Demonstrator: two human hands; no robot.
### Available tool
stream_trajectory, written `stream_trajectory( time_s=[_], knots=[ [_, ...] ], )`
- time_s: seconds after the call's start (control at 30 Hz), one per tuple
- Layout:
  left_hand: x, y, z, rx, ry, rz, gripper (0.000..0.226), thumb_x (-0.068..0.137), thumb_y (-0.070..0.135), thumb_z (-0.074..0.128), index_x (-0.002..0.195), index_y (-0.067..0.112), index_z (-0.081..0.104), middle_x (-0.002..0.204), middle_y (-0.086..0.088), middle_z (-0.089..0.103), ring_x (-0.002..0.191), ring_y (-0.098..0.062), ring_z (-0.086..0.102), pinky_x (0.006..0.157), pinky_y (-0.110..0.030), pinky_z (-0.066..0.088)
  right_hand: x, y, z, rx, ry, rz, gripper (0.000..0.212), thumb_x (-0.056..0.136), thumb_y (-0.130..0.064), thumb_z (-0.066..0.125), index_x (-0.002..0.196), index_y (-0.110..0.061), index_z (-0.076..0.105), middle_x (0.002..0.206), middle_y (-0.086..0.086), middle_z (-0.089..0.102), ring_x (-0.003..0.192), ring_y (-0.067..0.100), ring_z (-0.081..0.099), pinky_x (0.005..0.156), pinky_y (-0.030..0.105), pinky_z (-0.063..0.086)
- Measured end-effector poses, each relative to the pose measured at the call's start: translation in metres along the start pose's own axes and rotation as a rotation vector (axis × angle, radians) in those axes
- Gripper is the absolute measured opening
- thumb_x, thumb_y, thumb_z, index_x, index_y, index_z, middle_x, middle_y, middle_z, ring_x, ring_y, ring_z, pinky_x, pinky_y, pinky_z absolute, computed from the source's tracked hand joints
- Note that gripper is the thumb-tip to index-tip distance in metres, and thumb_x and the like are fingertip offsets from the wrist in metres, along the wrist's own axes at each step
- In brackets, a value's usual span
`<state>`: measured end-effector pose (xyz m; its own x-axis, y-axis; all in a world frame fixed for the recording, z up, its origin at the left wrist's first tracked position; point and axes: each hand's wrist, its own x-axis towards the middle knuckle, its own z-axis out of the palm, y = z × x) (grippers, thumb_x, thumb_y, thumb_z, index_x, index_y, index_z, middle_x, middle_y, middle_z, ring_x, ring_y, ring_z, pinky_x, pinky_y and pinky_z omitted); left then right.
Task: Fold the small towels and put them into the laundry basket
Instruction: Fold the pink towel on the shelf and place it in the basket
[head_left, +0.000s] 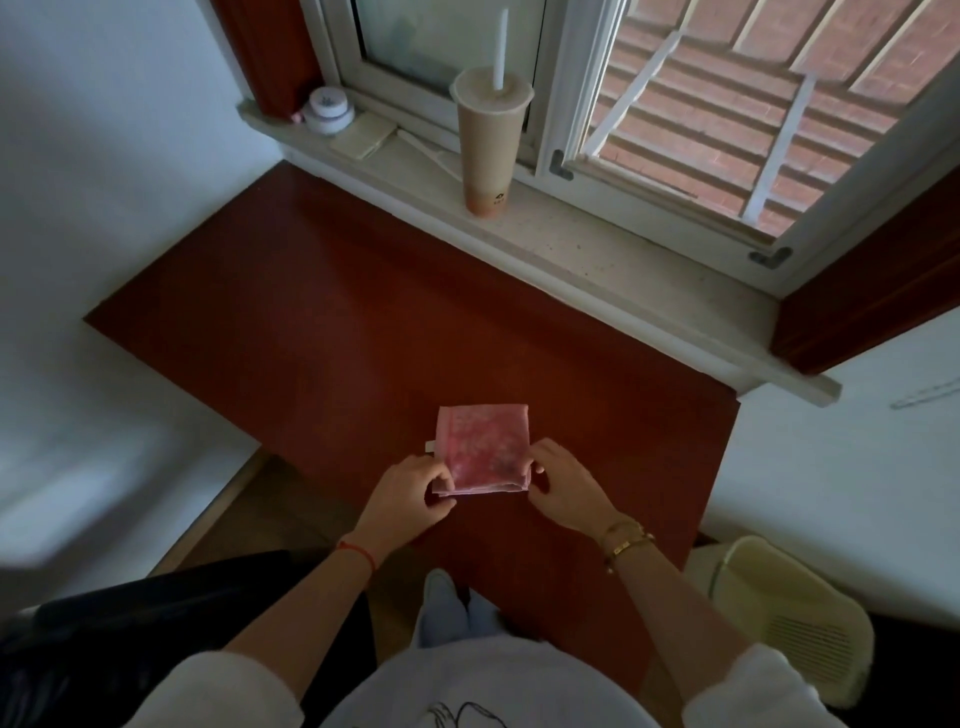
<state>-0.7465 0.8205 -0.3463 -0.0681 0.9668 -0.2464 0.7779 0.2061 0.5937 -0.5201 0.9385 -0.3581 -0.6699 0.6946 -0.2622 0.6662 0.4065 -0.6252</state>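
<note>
A small pink towel (483, 447), folded into a square, lies on the dark red table (322, 322) near its front edge. My left hand (415, 491) pinches the towel's near left corner. My right hand (563, 491) grips its near right edge. A pale yellow laundry basket (789, 618) stands on the floor at the lower right, beside the table; I see nothing inside it from here.
On the windowsill (597, 244) behind the table stand a tall drink cup with a straw (491, 140), a small white jar (328, 109) and a flat pale box (363, 136). White walls flank the table. A dark chair (156, 608) sits at the lower left.
</note>
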Motion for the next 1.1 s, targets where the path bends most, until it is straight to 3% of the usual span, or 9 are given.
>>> stream_trajectory(
  time_s=[0.13, 0.23, 0.33, 0.4, 0.5, 0.6, 0.77, 1.0, 1.1],
  knots=[
    [0.010, -0.002, -0.001, -0.063, 0.166, -0.049, 0.004, 0.090, 0.022, 0.064, 0.093, 0.019, 0.066, 0.091, 0.009, 0.066, 0.087, -0.008, 0.062, 0.078, -0.023, 0.052, 0.020, -0.004, -0.010, 0.146, 0.167, 0.195, 0.008, 0.088, -0.019, 0.059, 0.095, -0.022, 0.061, 0.098, -0.012, 0.059, 0.088, 0.009, 0.062, 0.072, 0.020, 0.051],
    [0.031, -0.001, -0.007, -0.095, 0.271, -0.173, 0.019, 0.093, 0.019, 0.062, 0.112, 0.017, 0.063, 0.110, 0.003, 0.064, 0.103, -0.014, 0.063, 0.079, -0.014, 0.045, 0.043, -0.008, -0.016, 0.107, 0.241, 0.288, 0.018, 0.093, -0.029, 0.057, 0.109, -0.020, 0.060, 0.106, -0.007, 0.058, 0.088, 0.011, 0.062, 0.068, 0.020, 0.050],
    [0.056, -0.001, -0.012, -0.057, 0.160, -0.257, 0.049, 0.096, 0.027, 0.060, 0.142, 0.015, 0.047, 0.139, -0.005, 0.049, 0.125, -0.021, 0.052, 0.100, -0.030, 0.048, 0.060, -0.012, -0.016, 0.039, 0.155, 0.355, 0.036, 0.094, -0.030, 0.057, 0.126, -0.016, 0.053, 0.120, 0.002, 0.054, 0.103, 0.019, 0.059, 0.079, 0.033, 0.055],
    [0.068, -0.002, -0.014, 0.018, 0.055, -0.262, 0.054, 0.096, 0.029, 0.059, 0.146, 0.017, 0.042, 0.144, -0.008, 0.042, 0.133, -0.025, 0.043, 0.106, -0.034, 0.043, 0.067, -0.015, -0.014, 0.009, 0.119, 0.379, 0.033, 0.093, -0.027, 0.057, 0.123, -0.013, 0.053, 0.122, 0.006, 0.051, 0.107, 0.023, 0.056, 0.081, 0.035, 0.054],
    [0.079, -0.005, -0.019, 0.038, 0.004, -0.269, 0.042, 0.093, 0.029, 0.064, 0.132, 0.017, 0.054, 0.139, -0.009, 0.040, 0.132, -0.027, 0.039, 0.101, -0.034, 0.044, 0.069, -0.019, -0.012, 0.021, 0.102, 0.392, 0.024, 0.090, -0.017, 0.058, 0.112, -0.009, 0.055, 0.121, 0.010, 0.051, 0.110, 0.027, 0.052, 0.088, 0.039, 0.052],
    [0.078, -0.001, -0.026, 0.018, 0.018, -0.212, 0.023, 0.088, 0.023, 0.069, 0.108, 0.015, 0.062, 0.129, -0.009, 0.048, 0.123, -0.027, 0.045, 0.098, -0.035, 0.045, 0.050, -0.026, -0.013, 0.205, 0.146, 0.423, 0.020, 0.086, -0.008, 0.056, 0.106, -0.010, 0.053, 0.108, 0.008, 0.061, 0.099, 0.024, 0.061, 0.082, 0.037, 0.056],
    [0.066, 0.002, -0.034, -0.270, -0.037, -0.230, 0.017, 0.086, 0.019, 0.069, 0.098, 0.015, 0.058, 0.088, 0.004, 0.062, 0.071, -0.010, 0.057, 0.059, -0.017, 0.043, 0.028, -0.029, -0.015, 0.447, 0.215, 0.427, 0.021, 0.085, -0.006, 0.055, 0.103, -0.014, 0.049, 0.086, -0.007, 0.056, 0.075, 0.010, 0.055, 0.059, 0.015, 0.042],
    [0.050, 0.051, -0.031, -0.579, -0.152, -0.149, 0.032, 0.086, 0.020, 0.072, 0.115, 0.022, 0.061, 0.106, 0.013, 0.065, 0.096, 0.001, 0.062, 0.072, -0.010, 0.050, -0.038, -0.019, -0.027, 0.634, 0.465, 0.470, 0.018, 0.089, -0.013, 0.058, 0.105, -0.018, 0.052, 0.094, -0.008, 0.059, 0.084, 0.008, 0.058, 0.068, 0.020, 0.047],
    [0.046, 0.088, -0.024, -0.696, -0.244, -0.090, 0.024, 0.088, 0.027, 0.069, 0.113, 0.026, 0.067, 0.110, 0.006, 0.071, 0.105, -0.011, 0.067, 0.091, -0.027, 0.054, -0.075, -0.006, -0.036, 0.813, 0.585, 0.521, 0.020, 0.093, -0.017, 0.058, 0.112, -0.018, 0.052, 0.103, -0.003, 0.061, 0.097, 0.015, 0.063, 0.079, 0.028, 0.056]
  ],
)
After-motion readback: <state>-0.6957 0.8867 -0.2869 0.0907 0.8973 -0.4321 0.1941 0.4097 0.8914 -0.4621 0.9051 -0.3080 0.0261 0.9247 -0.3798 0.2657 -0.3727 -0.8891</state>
